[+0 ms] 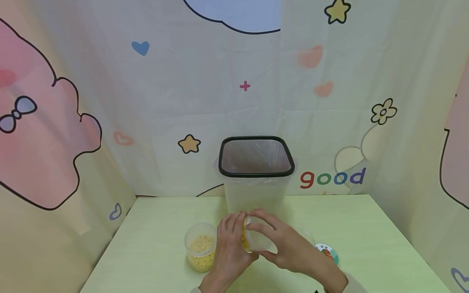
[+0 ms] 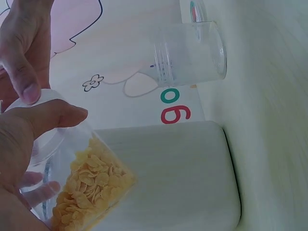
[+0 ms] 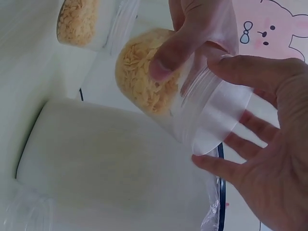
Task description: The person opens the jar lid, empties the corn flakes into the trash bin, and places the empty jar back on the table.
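A clear plastic jar (image 3: 144, 72) partly filled with pale yellow flakes is held tilted above the table. My left hand (image 1: 231, 248) grips its body, the thumb lying along the side in the right wrist view. At the jar's mouth is a translucent white lid (image 3: 224, 118), which my right hand (image 1: 293, 246) holds by the edge with spread, bent fingers. Left of my hands a second jar of flakes (image 1: 202, 258) stands upright on the table. A clear jar without flakes (image 2: 192, 53) stands to the right, partly behind my right hand in the head view.
Behind my hands stands a tall whitish bin (image 1: 254, 195) with a black rim and a plastic liner. A round, colourful printed disc (image 1: 331, 254) lies near my right forearm. A printed curtain (image 1: 165, 89) surrounds the pale green table (image 1: 154, 244).
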A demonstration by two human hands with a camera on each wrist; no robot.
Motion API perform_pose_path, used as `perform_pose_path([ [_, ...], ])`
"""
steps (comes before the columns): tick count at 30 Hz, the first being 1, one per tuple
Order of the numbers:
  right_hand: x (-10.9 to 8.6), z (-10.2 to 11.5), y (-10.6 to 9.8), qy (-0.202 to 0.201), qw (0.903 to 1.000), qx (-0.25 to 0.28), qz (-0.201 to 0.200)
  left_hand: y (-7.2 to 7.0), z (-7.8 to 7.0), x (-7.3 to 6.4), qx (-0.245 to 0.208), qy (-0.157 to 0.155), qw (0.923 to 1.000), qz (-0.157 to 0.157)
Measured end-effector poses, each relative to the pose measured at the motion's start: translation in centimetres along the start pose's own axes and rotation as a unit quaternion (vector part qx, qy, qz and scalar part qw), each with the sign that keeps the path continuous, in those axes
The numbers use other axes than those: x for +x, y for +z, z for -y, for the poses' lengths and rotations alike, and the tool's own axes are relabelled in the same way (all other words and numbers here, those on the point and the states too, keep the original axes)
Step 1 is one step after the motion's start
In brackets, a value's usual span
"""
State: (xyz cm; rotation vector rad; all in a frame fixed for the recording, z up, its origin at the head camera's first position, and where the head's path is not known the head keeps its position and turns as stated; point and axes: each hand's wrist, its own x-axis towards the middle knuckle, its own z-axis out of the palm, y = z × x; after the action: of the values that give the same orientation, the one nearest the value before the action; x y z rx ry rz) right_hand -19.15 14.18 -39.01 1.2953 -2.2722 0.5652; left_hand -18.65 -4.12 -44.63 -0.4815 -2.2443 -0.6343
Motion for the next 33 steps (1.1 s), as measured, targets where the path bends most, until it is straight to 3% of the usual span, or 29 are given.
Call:
perform_pose_path([
  [8,-0.3,-0.3,0.2,-0.021,0.9995,0.001,0.022,-0.1,0.0,-0.1,-0.006,-0.008,0.9999,0.012],
  [17,0.2,0.5,-0.3,-0.011,0.9994,-0.028,-0.015,-0.1,0.0,0.0,-0.015,-0.007,0.9998,0.008],
  [21,0.6,1.1,-0.4,0.047,0.9974,-0.015,-0.053,-0.1,0.0,0.2,-0.020,-0.006,0.9998,0.001],
  [24,0.9,1.7,-0.3,0.118,0.9901,-0.020,-0.073,0.0,0.0,0.2,-0.014,-0.003,0.9999,-0.006],
  [28,1.3,2.3,0.0,0.211,0.9736,-0.024,-0.083,0.0,0.1,0.4,-0.011,-0.004,0.9999,-0.010],
  [33,1.6,2.8,0.6,0.315,0.9477,-0.025,-0.045,0.0,0.1,0.4,-0.009,-0.006,0.9999,-0.009],
])
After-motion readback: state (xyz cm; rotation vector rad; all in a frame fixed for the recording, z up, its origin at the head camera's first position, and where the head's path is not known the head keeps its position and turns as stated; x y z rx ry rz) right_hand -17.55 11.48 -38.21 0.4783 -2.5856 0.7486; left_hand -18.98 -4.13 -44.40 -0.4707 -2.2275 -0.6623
